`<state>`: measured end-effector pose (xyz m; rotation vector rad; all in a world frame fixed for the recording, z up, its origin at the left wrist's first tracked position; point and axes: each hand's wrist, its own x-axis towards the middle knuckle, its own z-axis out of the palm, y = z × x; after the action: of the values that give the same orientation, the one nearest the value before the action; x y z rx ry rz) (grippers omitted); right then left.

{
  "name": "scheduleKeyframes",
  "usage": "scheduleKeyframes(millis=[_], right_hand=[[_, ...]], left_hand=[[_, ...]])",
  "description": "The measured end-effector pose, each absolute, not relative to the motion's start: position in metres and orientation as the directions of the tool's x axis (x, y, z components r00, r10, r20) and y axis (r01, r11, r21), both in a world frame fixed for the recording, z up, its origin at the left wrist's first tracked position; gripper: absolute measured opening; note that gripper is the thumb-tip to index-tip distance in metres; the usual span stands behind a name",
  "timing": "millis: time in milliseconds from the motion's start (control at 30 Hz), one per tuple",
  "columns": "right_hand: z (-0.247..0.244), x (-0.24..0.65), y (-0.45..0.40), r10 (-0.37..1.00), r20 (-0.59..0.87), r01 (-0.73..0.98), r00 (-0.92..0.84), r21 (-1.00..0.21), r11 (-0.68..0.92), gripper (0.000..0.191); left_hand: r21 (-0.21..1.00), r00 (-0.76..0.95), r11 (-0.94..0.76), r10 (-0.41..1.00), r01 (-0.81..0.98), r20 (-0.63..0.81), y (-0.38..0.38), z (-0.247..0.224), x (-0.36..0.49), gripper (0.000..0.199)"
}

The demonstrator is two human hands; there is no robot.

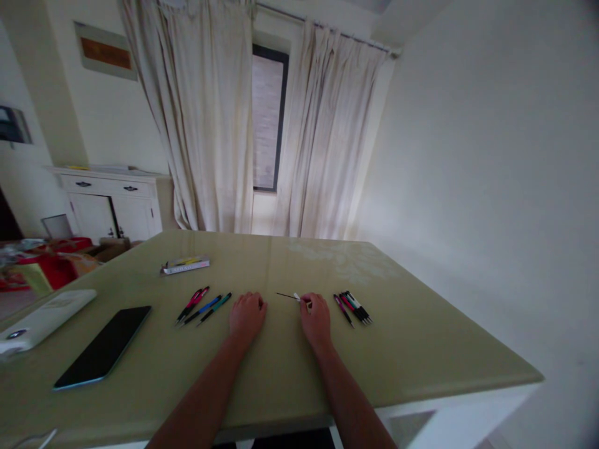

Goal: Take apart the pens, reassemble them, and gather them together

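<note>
Both my hands rest on the table, some distance apart. My right hand (315, 315) pinches the white end of a pen refill (286, 295), whose thin dark shaft points left toward my other hand. Curled fingers close my left hand (248, 315), and anything inside them is hidden. Left of it lie a pink and black pen (193, 305), a blue pen (202, 310) and a teal pen (214, 308), side by side. Several more pens lie just right of my right hand, among them a purple pen (344, 310) and a white and black pen (357, 307).
On the table's (271, 262) left are a dark-screened phone (105, 346), a white device (47, 321) and a clear package (186, 265) with something yellow inside. A white cable end (47, 438) lies at the near left. Behind stand curtains (210, 125) and a cabinet (112, 199).
</note>
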<state>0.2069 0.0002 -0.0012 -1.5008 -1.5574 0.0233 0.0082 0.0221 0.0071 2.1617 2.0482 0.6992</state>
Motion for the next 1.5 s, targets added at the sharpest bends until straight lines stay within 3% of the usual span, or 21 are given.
scheduleKeyframes(millis=[267,367,500,567,667,767,1033,1333,1500], right_hand=[[-0.003,0.208,0.001,0.778,0.601,0.744,0.182,-0.602,0.291,0.011],[0.002,0.206,-0.002,0.761,0.637,0.688,0.12,-0.606,0.399,0.014],[0.005,0.202,-0.004,0.751,0.656,0.601,0.075,-0.63,0.491,0.021],[0.002,0.202,-0.002,0.76,0.637,0.575,0.129,-0.673,0.466,0.027],[-0.006,0.203,0.002,0.779,0.597,0.565,0.189,-0.715,0.411,0.045],[-0.011,0.204,0.005,0.788,0.587,0.582,0.185,-0.711,0.394,0.042],[-0.014,0.206,0.008,0.774,0.605,0.609,0.186,-0.689,0.392,0.03],[-0.011,0.204,0.005,0.777,0.602,0.622,0.183,-0.683,0.383,0.022],[-0.009,0.203,0.004,0.781,0.597,0.625,0.183,-0.684,0.376,0.021]], left_hand=[[0.39,-0.019,-0.113,0.947,0.914,0.32,0.022,0.006,0.009,0.024],[0.41,0.076,-0.273,0.897,0.87,0.436,0.022,0.009,0.011,0.031],[0.375,0.242,-0.446,0.844,0.813,0.479,0.021,0.013,0.012,0.018],[0.405,0.196,-0.396,0.87,0.824,0.452,0.023,0.014,0.008,0.02],[0.476,-0.011,-0.194,0.919,0.858,0.395,0.026,0.013,-0.004,0.024],[0.491,-0.118,-0.05,0.945,0.87,0.305,0.027,0.013,-0.013,0.025],[0.389,-0.032,-0.063,0.972,0.919,0.233,0.02,0.018,-0.004,0.024],[0.385,-0.074,0.006,0.984,0.923,0.163,0.021,0.014,-0.015,0.029],[0.361,-0.05,-0.041,0.969,0.932,0.241,0.025,0.0,-0.03,0.032]])
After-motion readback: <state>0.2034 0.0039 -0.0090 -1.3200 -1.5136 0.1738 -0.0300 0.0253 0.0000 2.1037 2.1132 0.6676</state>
